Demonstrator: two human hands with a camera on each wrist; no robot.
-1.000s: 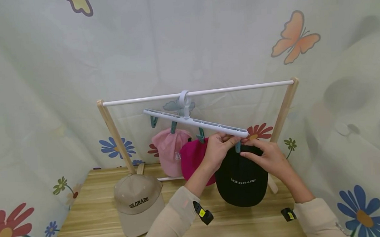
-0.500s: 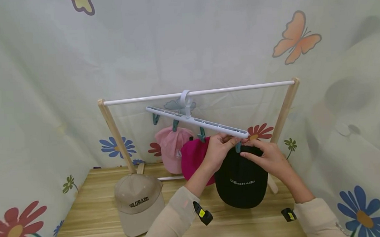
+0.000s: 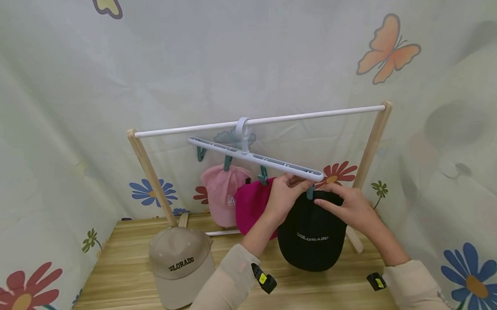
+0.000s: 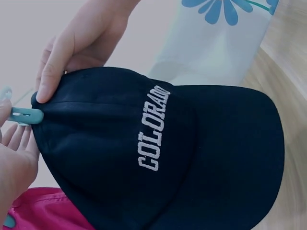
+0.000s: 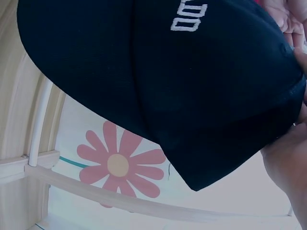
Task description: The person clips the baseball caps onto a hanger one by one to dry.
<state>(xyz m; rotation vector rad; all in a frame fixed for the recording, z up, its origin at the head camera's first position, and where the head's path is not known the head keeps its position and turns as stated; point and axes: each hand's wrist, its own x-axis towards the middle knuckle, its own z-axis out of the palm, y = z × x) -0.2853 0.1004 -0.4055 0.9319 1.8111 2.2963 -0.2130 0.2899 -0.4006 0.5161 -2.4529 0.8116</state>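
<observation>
A black baseball cap [image 3: 312,238] with white COLORADO lettering hangs brim down below the right end of a pale blue clip hanger [image 3: 270,162]. My left hand [image 3: 285,195] pinches the tail of a teal clip [image 4: 28,115] there. In the left wrist view the clip's nose overlaps the top of the cap's crown. My right hand [image 3: 352,205] pinches the crown beside the clip, thumb in front and fingers behind. Left of it, a pink cap [image 3: 223,194] and a magenta cap [image 3: 253,204] hang from other teal clips.
The hanger hooks over the white rail [image 3: 314,116] of a rack with wooden legs [image 3: 150,176]. A beige COLORADO cap [image 3: 180,257] lies on the wooden table [image 3: 116,279] at left. One more teal clip [image 3: 201,153] hangs at the hanger's left end. A flowered curtain stands behind.
The hanger's left end has risen slightly and the pink cap sways a little. The black cap has shifted slightly left; both hands keep their grip.
</observation>
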